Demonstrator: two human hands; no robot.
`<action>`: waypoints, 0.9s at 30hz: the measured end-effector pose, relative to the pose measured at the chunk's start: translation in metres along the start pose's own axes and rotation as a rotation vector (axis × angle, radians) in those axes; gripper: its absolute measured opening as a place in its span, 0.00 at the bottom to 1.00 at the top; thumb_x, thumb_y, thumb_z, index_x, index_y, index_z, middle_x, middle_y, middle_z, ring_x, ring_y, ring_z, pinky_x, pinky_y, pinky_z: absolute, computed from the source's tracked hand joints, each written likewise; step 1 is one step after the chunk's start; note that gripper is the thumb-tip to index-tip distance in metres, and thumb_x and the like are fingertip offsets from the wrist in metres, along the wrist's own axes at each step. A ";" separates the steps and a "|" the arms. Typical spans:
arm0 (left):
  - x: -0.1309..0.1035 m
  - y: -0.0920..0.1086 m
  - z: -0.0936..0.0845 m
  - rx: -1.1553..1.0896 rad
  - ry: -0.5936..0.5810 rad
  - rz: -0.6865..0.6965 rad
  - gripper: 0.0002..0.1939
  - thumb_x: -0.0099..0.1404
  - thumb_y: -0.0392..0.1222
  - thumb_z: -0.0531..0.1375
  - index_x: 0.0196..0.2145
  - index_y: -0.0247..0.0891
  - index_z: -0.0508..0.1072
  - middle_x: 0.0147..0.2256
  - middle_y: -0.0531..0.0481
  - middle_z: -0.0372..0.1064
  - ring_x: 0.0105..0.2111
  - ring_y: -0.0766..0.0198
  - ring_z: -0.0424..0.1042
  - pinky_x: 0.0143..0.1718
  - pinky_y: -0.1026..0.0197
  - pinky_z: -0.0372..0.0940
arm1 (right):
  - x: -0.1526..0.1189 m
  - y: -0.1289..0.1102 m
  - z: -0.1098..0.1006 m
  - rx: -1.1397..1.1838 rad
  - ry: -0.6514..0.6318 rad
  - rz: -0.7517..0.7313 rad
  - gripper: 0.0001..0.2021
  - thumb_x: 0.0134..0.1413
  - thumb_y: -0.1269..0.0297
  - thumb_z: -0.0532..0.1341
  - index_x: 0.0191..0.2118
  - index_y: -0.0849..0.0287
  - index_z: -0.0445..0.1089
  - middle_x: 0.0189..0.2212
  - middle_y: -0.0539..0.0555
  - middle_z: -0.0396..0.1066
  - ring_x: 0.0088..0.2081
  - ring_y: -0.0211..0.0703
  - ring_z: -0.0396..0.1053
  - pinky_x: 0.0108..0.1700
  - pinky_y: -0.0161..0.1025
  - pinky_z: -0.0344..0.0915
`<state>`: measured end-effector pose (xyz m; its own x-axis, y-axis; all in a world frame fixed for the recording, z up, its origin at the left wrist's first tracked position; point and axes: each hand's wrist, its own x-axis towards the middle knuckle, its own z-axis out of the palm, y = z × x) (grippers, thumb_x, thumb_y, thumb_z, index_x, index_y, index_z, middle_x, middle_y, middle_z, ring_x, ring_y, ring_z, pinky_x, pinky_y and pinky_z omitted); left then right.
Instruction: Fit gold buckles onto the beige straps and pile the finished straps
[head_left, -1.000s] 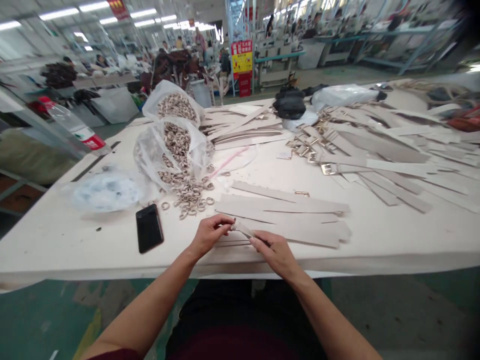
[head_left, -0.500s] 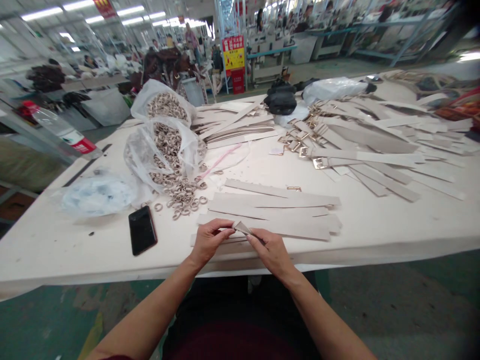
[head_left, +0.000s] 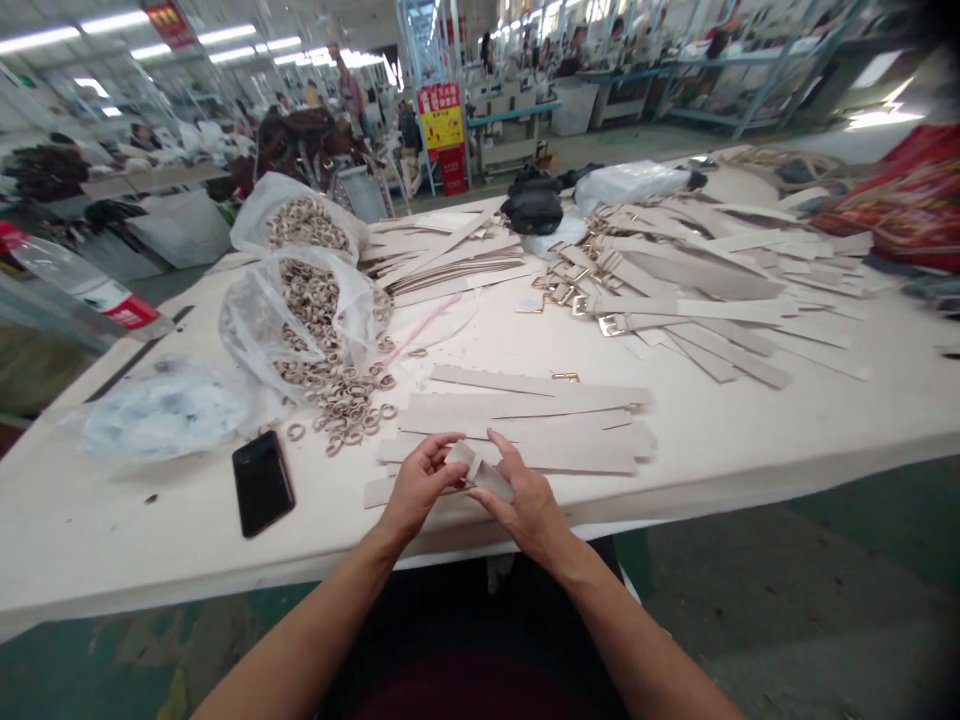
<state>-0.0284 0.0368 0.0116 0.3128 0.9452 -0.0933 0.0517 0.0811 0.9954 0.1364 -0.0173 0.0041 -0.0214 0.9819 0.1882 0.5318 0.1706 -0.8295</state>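
Observation:
Between my hands, at the table's front edge, is a grey strap piece [head_left: 491, 481], folded or looped at its left end. My left hand [head_left: 417, 487] pinches that left end between thumb and fingers. My right hand [head_left: 525, 503] grips the piece from the right, thumb below and fingers above. Just beyond my hands several flat grey straps [head_left: 525, 405] lie side by side on the table. A small metal buckle part [head_left: 565, 377] rests at their far edge. Whether a loop ring is on the held piece is too small to tell.
Plastic bags of small loops [head_left: 307, 290] spill onto the table [head_left: 180, 510] at the left, near a phone [head_left: 262, 483], a blue-white plastic bag [head_left: 165, 410] and a bottle [head_left: 90, 285]. Buckled straps [head_left: 675, 300] pile up at the back right, with a black bundle [head_left: 532, 203] beside them.
The held piece has turned so more of its flat face shows, and my right fingers have spread around it. The whole view has shifted right, bringing more red fabric in at the right.

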 end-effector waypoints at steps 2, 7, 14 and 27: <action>0.003 0.003 0.010 0.004 -0.079 -0.056 0.23 0.53 0.43 0.65 0.46 0.35 0.68 0.30 0.52 0.68 0.29 0.67 0.68 0.31 0.66 0.66 | 0.002 -0.001 -0.007 0.071 -0.019 0.032 0.32 0.52 0.56 0.61 0.61 0.60 0.53 0.30 0.52 0.72 0.28 0.41 0.68 0.33 0.35 0.64; 0.007 0.010 0.041 -0.015 -0.203 -0.031 0.31 0.52 0.42 0.67 0.52 0.39 0.62 0.34 0.50 0.68 0.32 0.65 0.68 0.34 0.65 0.66 | 0.002 0.006 -0.027 0.378 0.057 0.134 0.20 0.52 0.55 0.59 0.50 0.56 0.68 0.35 0.52 0.73 0.34 0.41 0.69 0.37 0.35 0.64; 0.132 0.038 0.065 0.387 -0.469 0.107 0.21 0.60 0.47 0.56 0.50 0.36 0.67 0.41 0.44 0.69 0.36 0.62 0.71 0.33 0.62 0.67 | -0.010 0.053 -0.068 0.627 0.242 0.379 0.16 0.49 0.53 0.62 0.36 0.62 0.72 0.26 0.51 0.71 0.27 0.40 0.66 0.30 0.34 0.62; 0.258 0.026 0.159 1.273 -0.466 0.258 0.07 0.46 0.35 0.63 0.27 0.36 0.74 0.31 0.45 0.73 0.37 0.55 0.70 0.38 0.61 0.62 | -0.007 0.081 -0.075 0.593 0.306 0.362 0.16 0.50 0.51 0.60 0.35 0.62 0.72 0.25 0.50 0.69 0.28 0.39 0.64 0.30 0.34 0.61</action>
<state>0.2040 0.2323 0.0098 0.7185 0.6764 -0.1619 0.6888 -0.6595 0.3010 0.2427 -0.0167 -0.0247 0.3496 0.9332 -0.0836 -0.0850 -0.0573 -0.9947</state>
